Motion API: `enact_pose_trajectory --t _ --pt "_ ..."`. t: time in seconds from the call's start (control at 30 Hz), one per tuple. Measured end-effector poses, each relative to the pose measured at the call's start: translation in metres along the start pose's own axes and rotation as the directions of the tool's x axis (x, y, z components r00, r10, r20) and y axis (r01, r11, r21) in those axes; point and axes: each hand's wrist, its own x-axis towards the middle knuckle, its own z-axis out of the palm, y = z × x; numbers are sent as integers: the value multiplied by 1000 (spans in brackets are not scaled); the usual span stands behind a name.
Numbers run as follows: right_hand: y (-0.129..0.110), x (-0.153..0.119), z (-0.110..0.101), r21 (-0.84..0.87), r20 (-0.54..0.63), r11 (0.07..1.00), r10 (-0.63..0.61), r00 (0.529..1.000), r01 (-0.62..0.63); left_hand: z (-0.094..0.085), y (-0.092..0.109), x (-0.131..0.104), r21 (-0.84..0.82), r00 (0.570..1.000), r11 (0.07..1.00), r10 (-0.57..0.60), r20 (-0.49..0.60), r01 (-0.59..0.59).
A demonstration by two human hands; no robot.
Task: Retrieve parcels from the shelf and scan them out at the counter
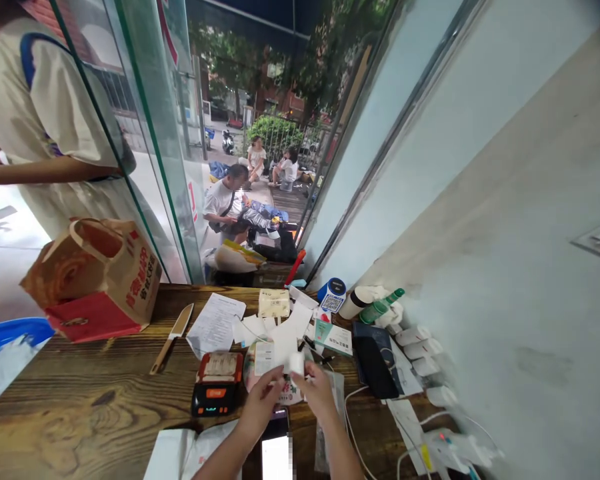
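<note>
A small white paper roll [297,363] is in my right hand [318,389], gripped between thumb and fingers above the table. My left hand [266,396] is just left of the roll, its fingers reaching towards it and seemingly holding nothing. Behind the roll lies a loose white paper strip [286,339]; whether the two are joined I cannot tell. Left of my hands stands a black and orange label printer [217,385] with paper under its lid. Between my forearms lies a phone [276,448] with a lit screen.
A knife [174,337], a printed sheet [217,323] and a paper bag [103,283] are to the left. On the right are a green bottle [381,307], a black pouch [375,367], several white rolls [423,348] and cables. People are beyond the glass [145,133].
</note>
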Motion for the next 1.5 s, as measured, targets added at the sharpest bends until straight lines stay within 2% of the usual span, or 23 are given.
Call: enact_pose_trajectory --t 0.1,0.17,0.23,0.3,0.37,0.53,0.6,0.7,0.8,0.9,0.97,1.07,1.17,1.23,1.3,1.4,1.5 --pt "-18 -39 11 78 -11 992 -95 995 96 0 8 -14 -106 991 991 -74 112 86" --pt "-26 -55 17 151 -10 981 -120 993 120 -5 13 -19 -96 994 995 0 105 10" --pt "-29 -64 22 233 70 965 -138 988 118 -13 18 -22 -33 991 994 102 91 -100" --pt "-30 -68 26 249 169 960 -172 971 127 -25 22 -26 60 985 990 123 121 -131" --pt "-31 -71 30 205 222 967 -195 955 149 -39 26 -33 169 982 982 56 179 -87" --pt "-28 -79 52 235 228 952 -252 940 197 -79 36 -54 336 950 941 -71 303 -37" --pt "-24 -82 65 263 257 950 -237 937 168 -95 36 -57 347 961 938 -72 268 -26" --pt "-17 -87 87 252 222 956 -205 953 147 -112 27 -54 223 989 969 -125 78 105" --pt "-15 -93 109 251 198 954 -217 956 164 -114 9 -48 22 976 977 -214 32 213" --pt "-17 -89 124 314 334 941 -233 914 125 -111 -8 -48 -39 983 982 -186 3 186" --pt "-19 -75 127 319 320 946 -171 932 64 -112 -16 -50 -53 978 978 -202 -50 200" --pt "-18 -42 130 265 162 964 -14 987 -30 -122 -22 -56 -112 960 965 -251 -127 237" --pt "-14 -15 135 243 147 962 89 985 -123 -135 -24 -62 -268 941 938 -276 -195 219" --pt "-11 -8 138 253 193 943 169 966 -216 -140 -21 -66 -423 927 887 -302 -223 188" --pt "-10 -5 141 261 260 906 267 928 -333 -143 -14 -72 -540 917 825 -332 -221 168" --pt "-12 -2 142 264 336 833 394 856 -487 -145 -4 -80 -603 920 779 -347 -184 173" --pt "-14 4 140 271 375 772 466 801 -576 -149 0 -85 -614 935 775 -314 -165 152"
